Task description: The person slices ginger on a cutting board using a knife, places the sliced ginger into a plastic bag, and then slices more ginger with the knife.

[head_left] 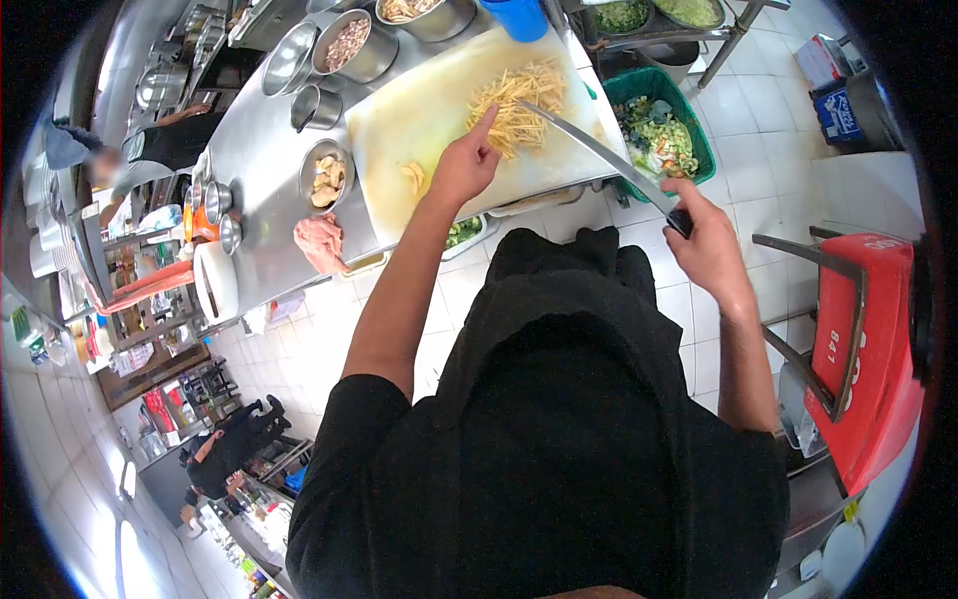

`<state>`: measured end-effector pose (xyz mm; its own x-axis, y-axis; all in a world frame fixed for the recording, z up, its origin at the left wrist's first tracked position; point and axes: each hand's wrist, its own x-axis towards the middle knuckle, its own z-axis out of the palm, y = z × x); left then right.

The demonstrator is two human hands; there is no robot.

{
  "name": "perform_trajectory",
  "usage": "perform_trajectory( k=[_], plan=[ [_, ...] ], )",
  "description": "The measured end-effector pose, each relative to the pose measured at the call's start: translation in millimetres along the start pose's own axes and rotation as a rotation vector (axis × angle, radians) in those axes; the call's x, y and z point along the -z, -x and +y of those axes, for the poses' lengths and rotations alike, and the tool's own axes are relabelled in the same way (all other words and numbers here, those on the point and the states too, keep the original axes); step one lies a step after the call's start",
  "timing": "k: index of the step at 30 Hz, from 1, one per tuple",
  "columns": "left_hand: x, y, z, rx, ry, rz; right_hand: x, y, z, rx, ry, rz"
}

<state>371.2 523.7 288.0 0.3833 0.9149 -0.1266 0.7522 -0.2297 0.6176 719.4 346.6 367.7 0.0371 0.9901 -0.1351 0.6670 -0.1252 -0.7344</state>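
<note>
My right hand [707,245] grips the black handle of a long kitchen knife [611,158]. The blade reaches up and left over the board's edge, its tip at a pile of thin pale yellow strips [529,120] that look like cut ginger. At the pile's left side, my left hand [469,165] stretches out its index finger, with the other fingers curled and nothing visible in them. Whether that fingertip touches the strips is hard to tell. Beneath lies a large yellowish-white cutting board [384,130], with a few pale slices [412,177] to the left.
Left of the board are a bowl of peeled pale pieces [327,178], a pink cloth [319,243] and metal pots [356,48]. A green bin [699,140] of vegetable scraps stands below the table's right edge. Right of me is a red-covered chair [848,349]. Other people [235,449] stand at left.
</note>
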Motion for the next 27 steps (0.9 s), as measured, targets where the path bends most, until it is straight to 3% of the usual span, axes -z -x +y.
perform_trajectory(
  k=[2,8,14,19,22,24,27],
  plan=[
    [7.7,5.8,19.7,0.032,-0.012,-0.008,-14.0,-4.1,5.8,0.087,0.055,0.069],
    [2.6,16.6,53.1,-0.157,-0.159,-0.093,-20.9,-34.8,-25.4,0.193,0.298,0.089],
    [7.7,-1.0,7.9,0.073,-0.163,-0.047,11.3,-26.3,-35.9,0.161,0.352,0.133],
    [7.1,11.1,-23.4,0.058,-0.001,0.001,4.2,-19.3,-26.4,0.058,0.172,0.094],
    [3.7,26.9,-37.7,0.057,0.144,0.034,-21.7,-22.4,-31.0,-0.088,-0.017,-0.067],
    [2.2,42.2,-44.9,0.091,0.234,0.051,-55.5,-23.9,-26.6,0.079,-0.148,-0.023],
    [4.9,80.2,-59.5,0.092,0.325,0.115,-103.8,-29.2,-44.7,0.108,-0.226,-0.073]
  ],
)
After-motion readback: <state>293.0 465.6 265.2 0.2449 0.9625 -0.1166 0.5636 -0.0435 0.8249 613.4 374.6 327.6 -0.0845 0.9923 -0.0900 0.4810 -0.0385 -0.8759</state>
